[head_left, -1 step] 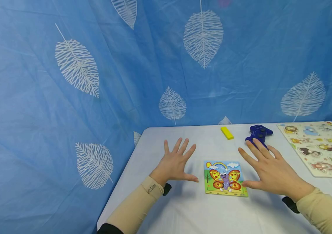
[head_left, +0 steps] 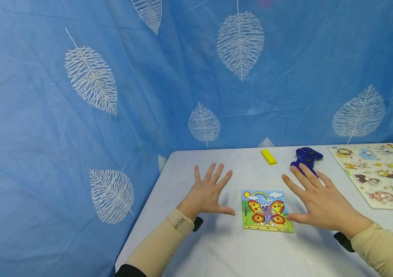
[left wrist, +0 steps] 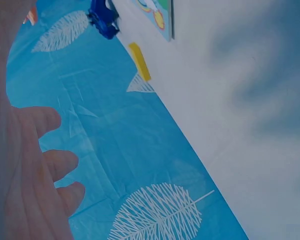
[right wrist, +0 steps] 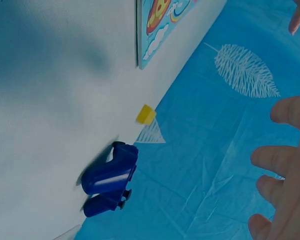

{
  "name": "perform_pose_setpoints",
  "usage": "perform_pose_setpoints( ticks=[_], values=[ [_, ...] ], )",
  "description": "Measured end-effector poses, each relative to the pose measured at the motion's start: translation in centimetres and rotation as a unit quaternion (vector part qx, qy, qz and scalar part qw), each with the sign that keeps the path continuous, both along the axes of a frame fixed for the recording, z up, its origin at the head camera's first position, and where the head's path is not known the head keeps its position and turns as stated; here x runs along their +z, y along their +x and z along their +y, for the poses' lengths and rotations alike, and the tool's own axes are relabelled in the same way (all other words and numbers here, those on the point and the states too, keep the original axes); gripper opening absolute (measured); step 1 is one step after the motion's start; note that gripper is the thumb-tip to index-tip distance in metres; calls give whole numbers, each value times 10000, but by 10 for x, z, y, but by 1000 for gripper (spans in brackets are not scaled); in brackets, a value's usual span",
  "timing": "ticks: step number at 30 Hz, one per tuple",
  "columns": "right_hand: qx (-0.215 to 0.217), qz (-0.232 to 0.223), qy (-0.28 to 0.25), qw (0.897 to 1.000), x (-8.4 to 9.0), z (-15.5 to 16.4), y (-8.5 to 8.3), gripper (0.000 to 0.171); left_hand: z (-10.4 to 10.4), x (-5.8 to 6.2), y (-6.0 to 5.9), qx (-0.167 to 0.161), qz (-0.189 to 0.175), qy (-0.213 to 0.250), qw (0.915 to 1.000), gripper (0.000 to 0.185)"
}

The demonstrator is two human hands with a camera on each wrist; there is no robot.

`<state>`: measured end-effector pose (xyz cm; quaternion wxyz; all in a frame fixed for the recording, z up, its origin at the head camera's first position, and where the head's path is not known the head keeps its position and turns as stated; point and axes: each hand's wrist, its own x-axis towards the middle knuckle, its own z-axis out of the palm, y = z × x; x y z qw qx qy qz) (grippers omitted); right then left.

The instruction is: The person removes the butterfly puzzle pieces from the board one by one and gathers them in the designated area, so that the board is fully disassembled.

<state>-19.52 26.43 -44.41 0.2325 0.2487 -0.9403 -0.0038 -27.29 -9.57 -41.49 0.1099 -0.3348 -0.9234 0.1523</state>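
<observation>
The butterfly puzzle lies flat on the white table, roughly midway between the table's left edge and the larger board on the right, and nearer the front than the back edge. It is a small square board showing an orange-winged butterfly under a rainbow and clouds. Both hands flank it without holding it.

The left hand hovers just beside the puzzle's left edge, palm down, fingers straight and spread wide, the thumb pointing toward the puzzle; it grips nothing. The right hand is just beside the puzzle's right edge, also palm down with fingers spread and straight, its thumb reaching close to the puzzle's lower right corner; whether the thumb touches the board cannot be told. It too holds nothing. Both forearms wear beige sleeves.

Behind the right hand's fingertips, toward the back edge, sits a dark blue game controller. Left of it, near the back edge, lies a small yellow block. At the table's right side lies a large animal peg puzzle, running from the back edge forward. A blue curtain with white leaf prints hangs behind and to the left of the table.
</observation>
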Motion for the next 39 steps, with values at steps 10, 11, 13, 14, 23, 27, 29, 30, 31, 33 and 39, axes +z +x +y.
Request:
perform_pose_setpoints(
  ticks=[10, 11, 13, 14, 23, 27, 29, 30, 31, 33, 39],
  values=[
    [-329, -635, -439, 9965, 1, -6, 1, 106, 9, -4, 0, 69, -542, 392, 9977, 117],
    [-394, -834, -633, 9937, 1, -8, 1, 105, 11, -6, 0, 129, -720, 493, 9961, 112],
    [-516, -1270, -1189, 9834, -2, -14, 2, 99, 16, -11, 1, 286, -1105, 713, 9909, 100],
    [-549, -1536, -1541, 9745, -4, -17, 1, 97, 19, -14, 2, 413, -1326, 824, 9869, 93],
    [-297, -3356, -3911, 8565, -47, -36, -12, 74, 49, -55, -5, 958, -2799, 2110, 9316, 63],
    [-57, -3230, -3627, 8741, -64, -38, -12, 69, 55, -76, -7, 814, -2985, 2569, 9156, 63],
    [-48, -3113, -3213, 8943, -70, -38, -11, 66, 56, -82, -7, 623, -2983, 2690, 9137, 63],
    [-37, -3033, -3003, 9043, -72, -38, -10, 65, 57, -85, -6, 507, -2987, 2697, 9140, 63],
    [-22, -2964, -2825, 9123, -73, -39, -9, 63, 57, -87, -6, 409, -2976, 2661, 9159, 64],
    [-39, -2859, -2537, 9241, -74, -39, -7, 60, 58, -90, -6, 267, -2953, 2576, 9196, 66],
    [13, -2647, -2462, 9324, -71, -38, -5, 57, 60, -91, -5, 179, -2649, 2269, 9370, 69]
  ],
)
